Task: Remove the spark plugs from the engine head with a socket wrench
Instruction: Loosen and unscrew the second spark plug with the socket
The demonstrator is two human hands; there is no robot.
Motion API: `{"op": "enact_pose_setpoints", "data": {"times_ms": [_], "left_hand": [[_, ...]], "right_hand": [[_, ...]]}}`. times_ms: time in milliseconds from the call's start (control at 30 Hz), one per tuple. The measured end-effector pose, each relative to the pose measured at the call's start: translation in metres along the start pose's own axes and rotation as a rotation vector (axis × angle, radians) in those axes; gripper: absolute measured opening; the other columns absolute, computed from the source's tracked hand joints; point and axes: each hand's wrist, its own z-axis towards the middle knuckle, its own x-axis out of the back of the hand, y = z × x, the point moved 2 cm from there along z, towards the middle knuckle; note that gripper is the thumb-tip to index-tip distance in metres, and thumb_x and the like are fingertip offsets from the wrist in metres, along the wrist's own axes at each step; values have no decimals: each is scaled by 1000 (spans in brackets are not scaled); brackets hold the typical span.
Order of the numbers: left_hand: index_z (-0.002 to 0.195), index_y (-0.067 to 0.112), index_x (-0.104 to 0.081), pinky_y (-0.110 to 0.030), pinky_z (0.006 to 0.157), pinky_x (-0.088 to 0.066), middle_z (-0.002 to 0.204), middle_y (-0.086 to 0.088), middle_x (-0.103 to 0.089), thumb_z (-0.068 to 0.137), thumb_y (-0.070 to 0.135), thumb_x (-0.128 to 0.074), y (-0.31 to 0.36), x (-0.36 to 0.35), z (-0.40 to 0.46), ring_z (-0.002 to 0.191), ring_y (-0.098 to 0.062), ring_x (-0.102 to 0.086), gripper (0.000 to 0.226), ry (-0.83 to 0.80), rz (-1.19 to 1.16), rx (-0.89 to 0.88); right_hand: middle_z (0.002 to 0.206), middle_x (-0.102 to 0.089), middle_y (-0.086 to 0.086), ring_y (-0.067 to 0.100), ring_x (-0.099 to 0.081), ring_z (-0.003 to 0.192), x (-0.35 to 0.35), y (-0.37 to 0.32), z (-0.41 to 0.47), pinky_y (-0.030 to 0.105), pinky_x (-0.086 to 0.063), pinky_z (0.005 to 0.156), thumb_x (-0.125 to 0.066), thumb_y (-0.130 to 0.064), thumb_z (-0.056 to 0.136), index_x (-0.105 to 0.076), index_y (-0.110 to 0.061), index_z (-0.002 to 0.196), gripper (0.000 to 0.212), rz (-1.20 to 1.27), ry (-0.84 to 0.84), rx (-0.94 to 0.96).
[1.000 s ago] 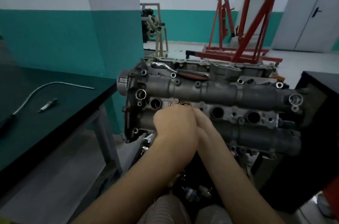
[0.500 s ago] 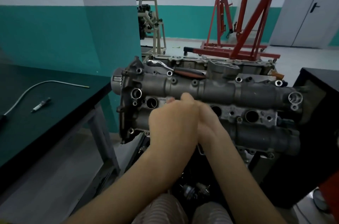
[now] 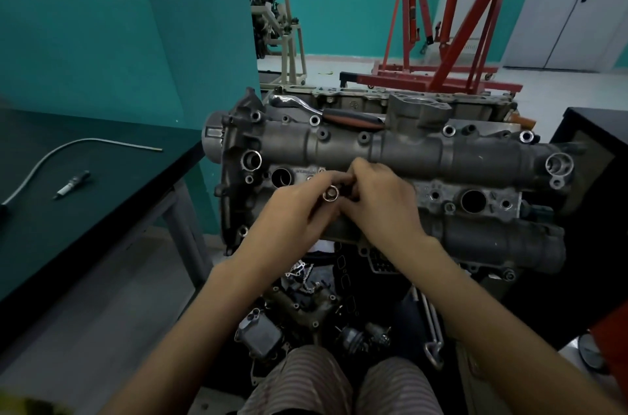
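Observation:
The grey engine head [image 3: 401, 149] lies in front of me with round plug holes along its middle. Both my hands meet over the second hole. My left hand [image 3: 299, 214] and my right hand [image 3: 384, 200] pinch a short shiny metal socket [image 3: 331, 193], its open end facing me. What sits inside the socket is hidden. A ratchet wrench with a dark red handle [image 3: 350, 118] lies on top of the head at the back. One removed spark plug [image 3: 73, 184] lies on the green table [image 3: 112, 210] to the left.
A bent metal tube [image 3: 68, 149] lies on the green table beside the plug. Loose engine parts and a chain [image 3: 302, 299] sit below the head by my knees. A red engine hoist [image 3: 441, 40] stands behind. A black bench [image 3: 598, 176] is at the right.
My hands have lifted off the plug hole and parted slightly, and the socket now shows between my fingers. The view has shifted down a little.

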Motion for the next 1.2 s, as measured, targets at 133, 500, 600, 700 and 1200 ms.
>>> {"op": "enact_pose_setpoints", "data": {"times_ms": [133, 500, 600, 700, 1200], "left_hand": [[98, 10, -72, -23, 69, -51, 86, 17, -66, 81, 11, -69, -2, -2, 2, 77, -3, -65, 17, 168, -22, -92], [74, 10, -39, -32, 58, -37, 73, -1, -41, 85, 39, -54, -16, -14, 21, 67, -18, -39, 34, 154, 182, -170], [75, 11, -37, -29, 58, -32, 75, 1, -38, 85, 31, -46, -23, -11, 23, 67, -14, -35, 24, 56, 162, -205], [69, 9, -39, -29, 53, -30, 68, 1, -37, 89, 30, -48, -25, -14, 25, 62, -13, -33, 31, 95, 257, -300], [64, 12, -34, -28, 46, -27, 55, 1, -32, 86, 29, -51, -25, -29, 17, 51, -14, -29, 32, 279, 112, -184]], "right_hand": [[79, -66, 12, 33, -63, 77, -5, 12, 7, 29, -26, 56, -64, -44, 74, -57, -10, 80, 35, -119, -48, 108], [81, -65, 11, 36, -60, 77, -17, 13, 12, 30, -24, 53, -54, -31, 83, -49, -13, 87, 19, -111, -103, 217], [78, -65, 13, 36, -61, 71, -16, 13, 10, 30, -23, 51, -55, -32, 79, -40, -14, 90, 26, -70, -85, 220], [73, -65, 14, 37, -61, 69, -15, 12, 9, 30, -24, 51, -56, -34, 78, -40, -17, 82, 24, -51, -76, 151], [82, -65, 14, 36, -61, 78, -15, 12, 8, 31, -25, 54, -48, -37, 86, -40, -18, 84, 21, -121, -135, 142]]}}
